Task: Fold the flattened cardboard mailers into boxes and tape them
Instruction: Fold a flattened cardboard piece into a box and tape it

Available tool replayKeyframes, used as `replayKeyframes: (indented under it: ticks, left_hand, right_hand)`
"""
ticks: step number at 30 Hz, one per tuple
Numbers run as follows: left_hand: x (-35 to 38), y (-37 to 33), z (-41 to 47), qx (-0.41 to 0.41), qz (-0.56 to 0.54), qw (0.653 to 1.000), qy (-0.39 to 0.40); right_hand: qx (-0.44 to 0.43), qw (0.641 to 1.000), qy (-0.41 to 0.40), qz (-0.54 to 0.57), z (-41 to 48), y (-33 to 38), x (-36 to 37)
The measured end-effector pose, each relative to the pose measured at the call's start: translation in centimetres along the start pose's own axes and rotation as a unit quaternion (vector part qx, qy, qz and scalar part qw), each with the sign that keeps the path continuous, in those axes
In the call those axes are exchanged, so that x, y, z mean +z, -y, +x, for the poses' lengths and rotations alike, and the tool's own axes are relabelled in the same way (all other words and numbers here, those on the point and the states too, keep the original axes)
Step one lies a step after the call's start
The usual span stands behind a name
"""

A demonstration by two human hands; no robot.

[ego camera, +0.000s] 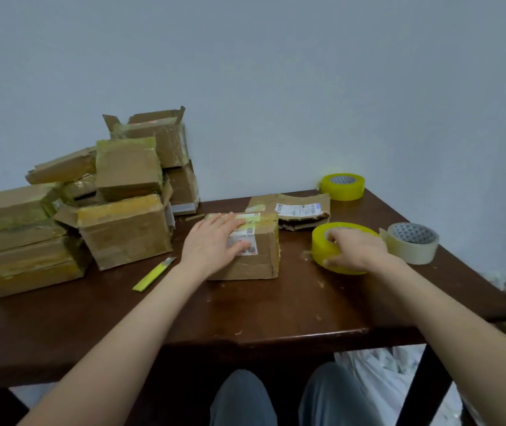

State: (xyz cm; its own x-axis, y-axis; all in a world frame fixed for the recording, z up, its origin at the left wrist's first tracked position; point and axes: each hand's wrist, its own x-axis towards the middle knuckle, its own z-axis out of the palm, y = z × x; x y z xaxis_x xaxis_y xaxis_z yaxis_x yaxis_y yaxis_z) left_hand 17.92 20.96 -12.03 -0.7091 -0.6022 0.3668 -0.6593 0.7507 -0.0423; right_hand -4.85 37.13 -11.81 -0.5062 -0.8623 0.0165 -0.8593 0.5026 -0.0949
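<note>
- My left hand (215, 241) rests flat-fingered on the brown cardboard box (259, 261), whose long axis runs left-right.
- Right of the box, my right hand (357, 252) grasps a yellow tape roll (319, 245).

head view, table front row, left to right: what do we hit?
Front row: pile of taped boxes → yellow knife → left hand flat on the box → yellow tape roll gripped by right hand → pale tape roll. Skipped, overlapping: flattened mailer, far yellow roll.
</note>
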Motion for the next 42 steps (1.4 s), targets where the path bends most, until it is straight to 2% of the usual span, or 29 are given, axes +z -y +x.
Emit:
replayKeyframes:
  ticks: [2, 3, 5, 6, 8, 10, 11, 12, 14, 15, 16, 22, 26, 29, 32, 35, 37, 39, 42]
  left_hand:
    - [-0.2, 0.2, 0.2, -0.017, -0.031, 0.999, -0.002]
    - [-0.3, 0.3, 0.3, -0.016, -0.037, 0.999, -0.003]
    - [-0.6, 0.5, 0.4, -0.008, -0.041, 0.999, -0.004]
    - [-0.7, 0.6, 0.4, -0.006, -0.044, 0.999, -0.003]
    - [-0.8, 0.8, 0.5, -0.004, -0.057, 0.998, 0.001]
    - [-0.9, 1.2, 0.6, -0.009, -0.101, 0.994, 0.026]
    - [-1.1, 1.5, 0.8, -0.021, -0.168, 0.985, 0.039]
    - [-1.4, 1.8, 0.8, -0.058, -0.293, 0.953, 0.042]
    - [-2.3, 2.2, 1.2, -0.166, -0.54, 0.825, 0.023]
    - [-3.0, 2.3, 1.5, -0.209, -0.602, 0.771, 0.007]
    - [-3.7, 2.3, 1.9, -0.231, -0.627, 0.744, -0.007]
    - [-6.1, 0.8, 4.1, -0.28, -0.673, 0.676, -0.105]
    - [-5.8, 0.5, 4.4, -0.261, -0.689, 0.667, -0.114]
    - [-5.4, 1.1, 4.2, -0.288, -0.684, 0.657, -0.13]
    - [-4.4, 1.9, 3.5, -0.321, -0.682, 0.643, -0.134]
    - [-4.0, 2.2, 3.4, -0.348, -0.669, 0.638, -0.155]
    - [-3.9, 2.3, 3.4, -0.371, -0.674, 0.616, -0.169]
    - [-3.4, 2.5, 3.0, -0.397, -0.68, 0.593, -0.171]
    - [-2.4, 3.0, 2.4, -0.421, -0.667, 0.592, -0.166]
  right_hand:
    - [0.0, 0.994, -0.043, 0.099, 0.6, 0.1, -1.9]
    - [-0.012, 0.98, -0.067, 0.185, 1.0, 0.2, -3.1]
    - [-0.044, 0.928, -0.113, 0.351, 1.4, 1.0, -6.0]
    - [-0.052, 0.908, -0.135, 0.393, 1.6, 1.9, -7.6]
    - [-0.068, 0.891, -0.155, 0.421, 2.4, 4.0, -10.5]
    - [-0.108, 0.898, -0.129, 0.406, 3.3, 6.7, -12.3]
    - [-0.129, 0.908, -0.108, 0.385, 3.8, 8.0, -12.8]
    - [-0.147, 0.918, -0.088, 0.358, 4.3, 9.1, -13.0]
    - [-0.173, 0.932, -0.069, 0.312, 5.4, 10.8, -13.1]
    - [-0.179, 0.936, -0.066, 0.296, 5.9, 11.5, -13.1]
    - [-0.182, 0.94, -0.062, 0.282, 6.3, 12.0, -13.2]
    - [-0.207, 0.955, -0.027, 0.209, 7.6, 13.9, -13.4]
    - [-0.205, 0.959, -0.012, 0.195, 7.6, 13.9, -13.7]
    - [-0.201, 0.944, 0.061, 0.253, 6.9, 11.3, -13.7]
    - [-0.186, 0.908, 0.11, 0.36, 6.4, 8.7, -11.0]
    - [-0.177, 0.861, 0.067, 0.472, 6.6, 8.6, -8.2]
    - [-0.185, 0.843, 0.031, 0.504, 6.6, 9.6, -8.0]
    - [-0.203, 0.852, -0.007, 0.483, 6.5, 10.6, -8.7]
    - [-0.225, 0.872, -0.036, 0.432, 6.7, 12.1, -9.8]
